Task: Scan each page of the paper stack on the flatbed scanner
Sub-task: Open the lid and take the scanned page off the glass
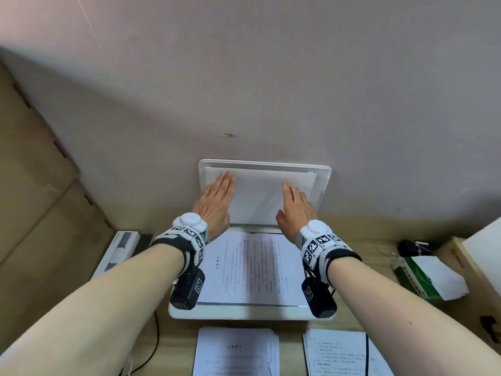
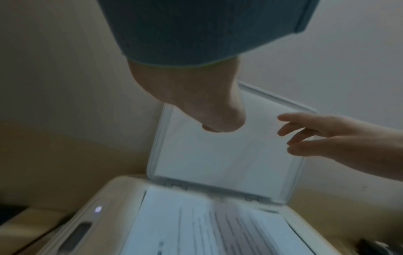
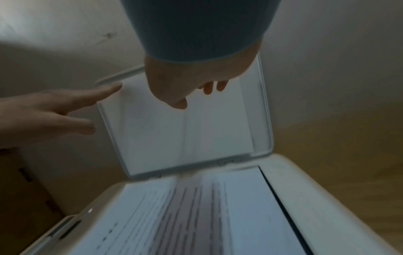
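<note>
Flatbed scanner (image 1: pixel 250 312) on the desk (image 1: pixel 173 346), lid (image 1: pixel 324 183) raised.
A printed page (image 1: pixel 252 267) lies on the glass; left hand (image 1: pixel 215 203) and right hand (image 1: pixel 296 210), fingers straight, reach the lid's white inner face.

The head view looks steeply down from above, both forearms reaching up the frame to the scanner lid (image 1: pixel 264 172) at centre. The left wrist view sits low and close under the left hand (image 2: pixel 196 103), facing the raised lid, the right hand (image 2: pixel 340 138) at right. The right wrist view mirrors it. All three share the lid and the printed page (image 1: pixel 252 267).
</note>
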The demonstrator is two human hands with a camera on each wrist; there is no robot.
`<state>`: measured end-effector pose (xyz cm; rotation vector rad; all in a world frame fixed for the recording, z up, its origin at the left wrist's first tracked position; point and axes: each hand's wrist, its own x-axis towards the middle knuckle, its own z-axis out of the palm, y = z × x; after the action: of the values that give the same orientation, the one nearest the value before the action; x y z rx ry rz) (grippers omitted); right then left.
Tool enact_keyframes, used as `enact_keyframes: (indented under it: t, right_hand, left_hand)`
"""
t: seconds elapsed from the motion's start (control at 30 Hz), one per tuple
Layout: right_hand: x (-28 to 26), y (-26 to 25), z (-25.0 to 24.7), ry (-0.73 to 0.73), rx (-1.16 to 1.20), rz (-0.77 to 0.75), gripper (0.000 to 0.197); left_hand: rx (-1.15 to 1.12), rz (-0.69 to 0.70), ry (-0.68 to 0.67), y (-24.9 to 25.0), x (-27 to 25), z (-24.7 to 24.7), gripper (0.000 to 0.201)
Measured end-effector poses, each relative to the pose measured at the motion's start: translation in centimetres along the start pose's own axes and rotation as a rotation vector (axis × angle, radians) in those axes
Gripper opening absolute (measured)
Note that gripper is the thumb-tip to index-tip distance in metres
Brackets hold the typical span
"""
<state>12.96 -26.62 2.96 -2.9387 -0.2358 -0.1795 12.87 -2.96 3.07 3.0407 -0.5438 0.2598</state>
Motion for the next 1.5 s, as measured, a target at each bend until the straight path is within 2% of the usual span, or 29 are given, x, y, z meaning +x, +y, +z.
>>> enact_keyframes:
  t: [0.07,0.13,0.2,0.27,0.37,0.47,0.67,0.83,1.07,1.13,1.23,1.4,1.5]
  right_hand:
    - [-1.8,0.4,2.3,-0.079,0.028,-0.017,0.068]
    - [-4.2,0.6,5.8,-0.238,0.054,-0.028,0.062]
    - [-6.2,0.8,8.4,-0.392,0.05,-0.055,0.058]
    - [-8.0,0.4,10.4,-0.489,0.017,-0.096,0.049]
    - [-9.4,-0.5,11.9,-0.466,0.005,-0.099,0.04]
    - [-9.8,-0.8,12.1,-0.447,-0.004,-0.058,0.039]
    - [-12.5,-0.7,11.9,-0.404,-0.024,-0.024,0.044]
    - [-16.5,-0.6,11.6,-0.364,-0.043,-0.027,0.049]
    - [-19.8,-1.7,11.0,-0.389,0.005,0.037,0.049]
    - [-21.2,-1.2,11.0,-0.358,0.027,0.059,0.043]
    - [-23.6,-0.1,10.6,-0.357,0.041,0.105,0.038]
    - [-26.2,2.6,9.7,-0.331,0.038,0.151,0.04]
    - [-27.3,4.9,9.2,-0.274,0.058,0.229,0.038]
  left_hand:
    - [-0.003,0.013,-0.099,0.7,-1.7,1.4,0.086]
    - [-0.008,0.018,-0.248,1.5,-4.3,3.3,0.082]
    - [-0.048,0.021,-0.338,2.1,-6.3,5.1,0.079]
    - [-0.096,0.022,-0.438,2.8,-8.5,6.7,0.076]
    - [-0.146,0.039,-0.608,3.3,-11.9,9.0,0.075]
    - [-0.174,0.066,-0.664,3.7,-14.1,10.1,0.074]
    - [-0.188,0.095,-0.698,5.7,-15.5,9.8,0.077]
    - [-0.154,0.054,-0.722,7.4,-16.6,10.8,0.088]
    - [0.027,0.025,-0.507,9.7,-18.4,12.5,0.089]
    - [0.008,0.069,-0.496,10.0,-19.0,12.8,0.091]
    - [-0.068,0.123,-0.598,10.3,-19.5,12.9,0.093]
    - [-0.147,0.185,-0.499,11.4,-20.9,11.5,0.081]
    - [-0.165,0.28,-0.514,13.4,-21.3,10.5,0.08]
